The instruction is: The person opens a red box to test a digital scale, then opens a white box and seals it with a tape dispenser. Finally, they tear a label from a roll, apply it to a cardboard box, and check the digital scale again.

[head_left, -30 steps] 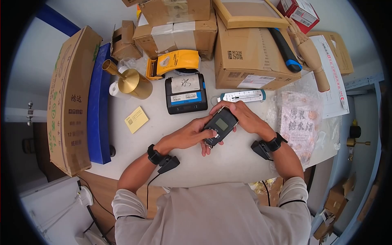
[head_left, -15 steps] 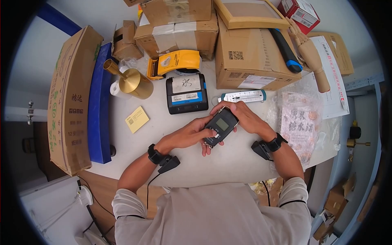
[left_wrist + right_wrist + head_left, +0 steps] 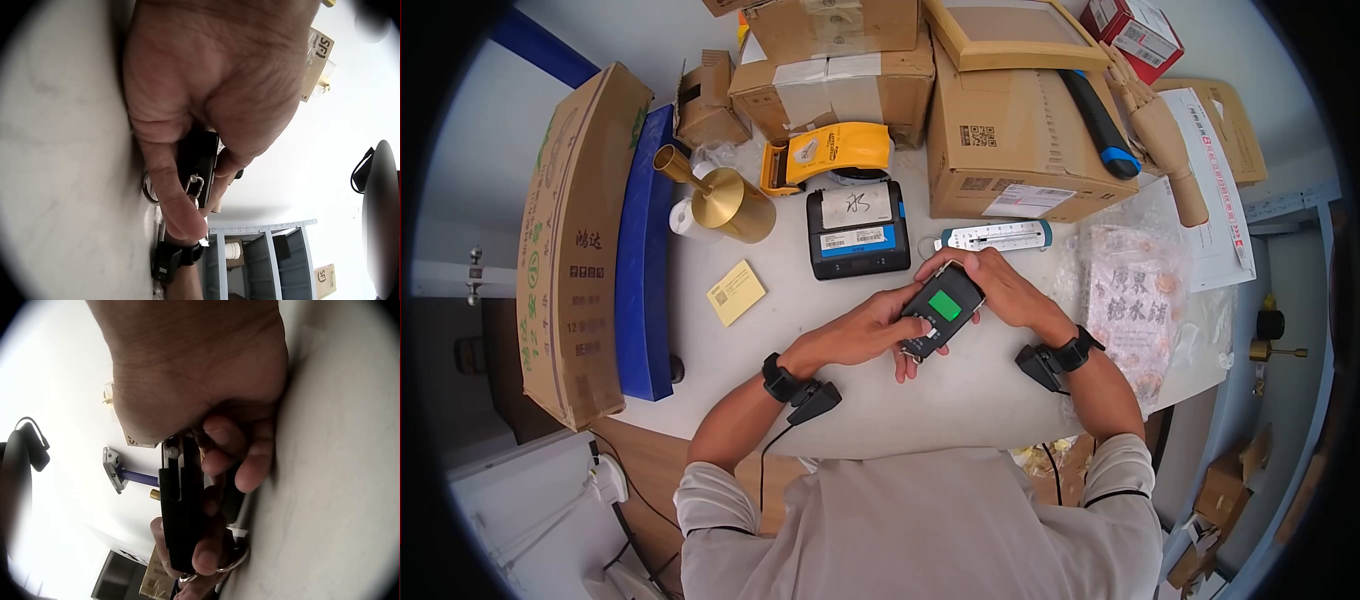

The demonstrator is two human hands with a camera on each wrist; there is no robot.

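Note:
Both hands hold a black digital hanging scale (image 3: 930,318) over the table, its small screen (image 3: 945,305) lit green. The left hand (image 3: 870,325) grips its lower left part, with the thumb on the buttons below the screen and fingers reaching underneath. At the upper right end, the right hand (image 3: 1005,288) holds the scale along its top and side. In the right wrist view the scale's dark edge (image 3: 178,525) shows between the fingers, with a metal ring (image 3: 237,559) near the far end. A metal clasp (image 3: 195,182) is visible beside the left fingers in the left wrist view.
A white-and-teal spring scale (image 3: 1000,235) lies just behind the hands, near a black label printer (image 3: 858,255). Yellow sticky notes (image 3: 736,292) and a brass vessel (image 3: 735,205) stand left. Cardboard boxes (image 3: 1000,140) line the back; a plastic-wrapped packet (image 3: 1135,300) lies right.
The scale's screen has turned from a dull grey to bright green. Both hands and the scale have stayed in place, the left thumb still on the buttons.

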